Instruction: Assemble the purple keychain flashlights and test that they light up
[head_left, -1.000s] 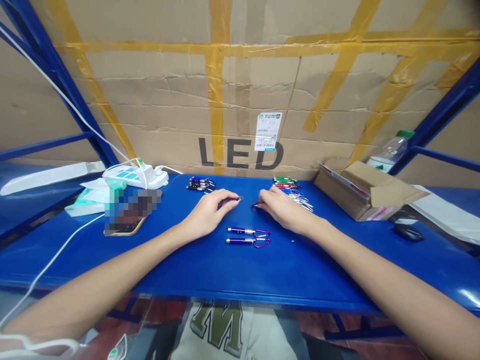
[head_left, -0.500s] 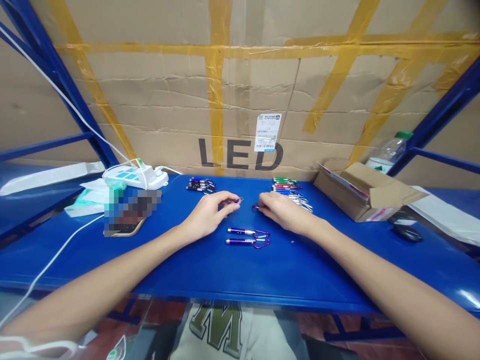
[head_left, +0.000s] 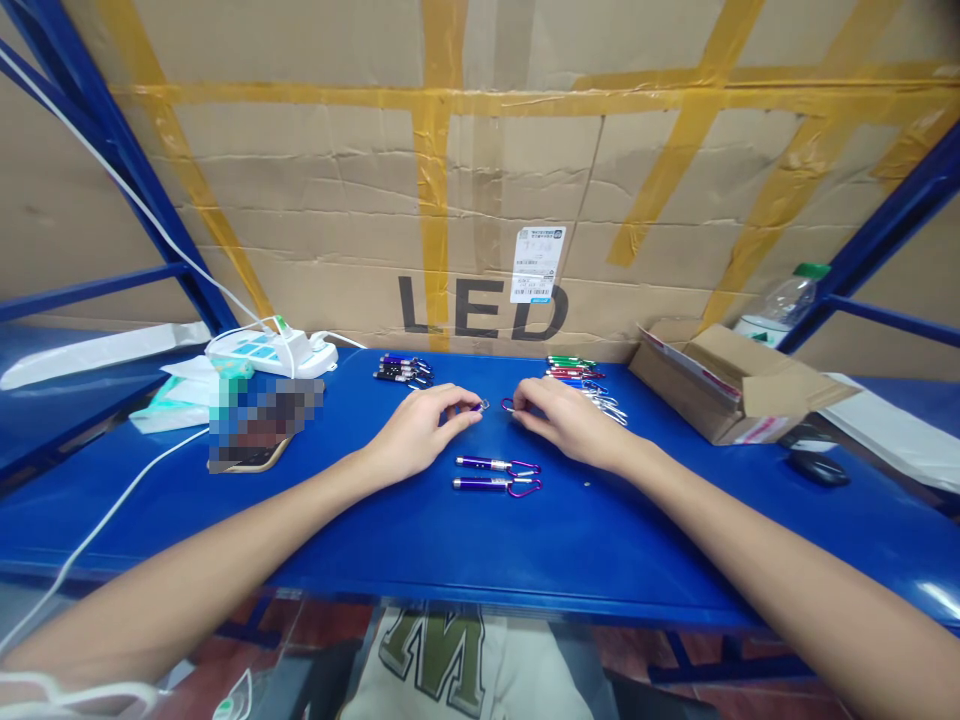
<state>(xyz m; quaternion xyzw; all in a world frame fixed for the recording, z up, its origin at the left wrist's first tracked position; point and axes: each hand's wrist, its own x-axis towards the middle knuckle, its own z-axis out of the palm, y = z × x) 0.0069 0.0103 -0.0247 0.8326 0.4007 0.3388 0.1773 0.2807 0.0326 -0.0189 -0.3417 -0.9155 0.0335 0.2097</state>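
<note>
Between its thumb and fingers, my left hand (head_left: 427, 425) pinches a small purple penlight (head_left: 477, 407), whose metal ring end points right. Across a small gap, my right hand (head_left: 559, 420) is closed on a purple carabiner (head_left: 508, 405); its loop sticks out to the left. Nearer to me, two purple penlights with carabiners lie side by side, the upper one (head_left: 480, 463) and the lower one (head_left: 480, 484). Beyond my left hand is a group of dark and purple penlights (head_left: 403, 372). Green, red, blue and silver penlights (head_left: 574, 373) lie beyond my right hand, partly covered by it.
The blue table (head_left: 420, 540) holds a phone (head_left: 262, 430) and a white power strip (head_left: 270, 350) with cables at the left. An open cardboard box (head_left: 720, 385), a black mouse (head_left: 817, 467) and a plastic bottle (head_left: 784, 300) are at the right. A large cardboard sheet (head_left: 322, 200) stands behind.
My right hand has shifted slightly up, and more of the carabiner's loop shows at its fingertips. The small piece in my left hand has turned a little.
</note>
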